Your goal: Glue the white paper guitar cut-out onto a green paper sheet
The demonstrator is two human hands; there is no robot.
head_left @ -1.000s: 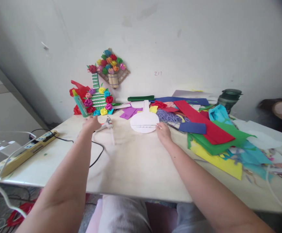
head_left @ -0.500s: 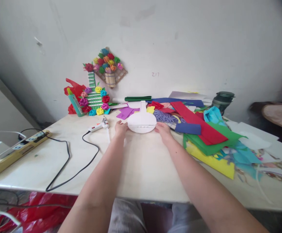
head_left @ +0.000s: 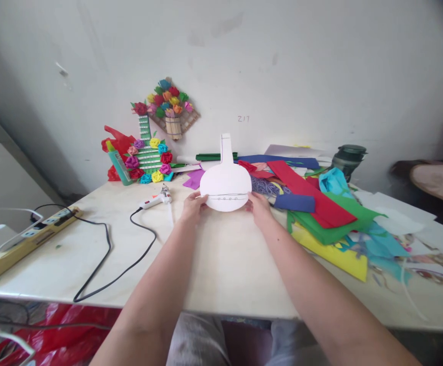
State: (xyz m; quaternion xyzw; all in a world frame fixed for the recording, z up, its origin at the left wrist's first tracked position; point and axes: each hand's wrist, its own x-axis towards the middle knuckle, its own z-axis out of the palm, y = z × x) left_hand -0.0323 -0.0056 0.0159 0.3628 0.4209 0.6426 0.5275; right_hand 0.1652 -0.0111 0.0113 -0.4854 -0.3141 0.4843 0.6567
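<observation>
A white vase-shaped cutout (head_left: 226,179), with a round body and a narrow neck, is held tilted up in front of me. Pencil lines and a row of small circles cross its lower part. My left hand (head_left: 194,204) pinches its lower left edge, the thumb on the front face. At the lower right edge my right hand (head_left: 258,206) grips it too, some fingertips hidden behind. A white glue gun (head_left: 155,200) lies on the table left of my left hand. Right of my right hand is a folded dark blue paper (head_left: 295,203).
A heap of coloured paper (head_left: 320,203) covers the right side, a dark bottle (head_left: 348,158) behind it. At the back left stand a flower-trimmed green guitar shape (head_left: 148,156) and a green glue bottle (head_left: 118,163). A yellow power strip (head_left: 34,236) and black cord (head_left: 108,254) lie left.
The white cutout has tipped up, so its neck now rises higher against the wall and its face shows more fully. Both hands have closed on its lower edges.
</observation>
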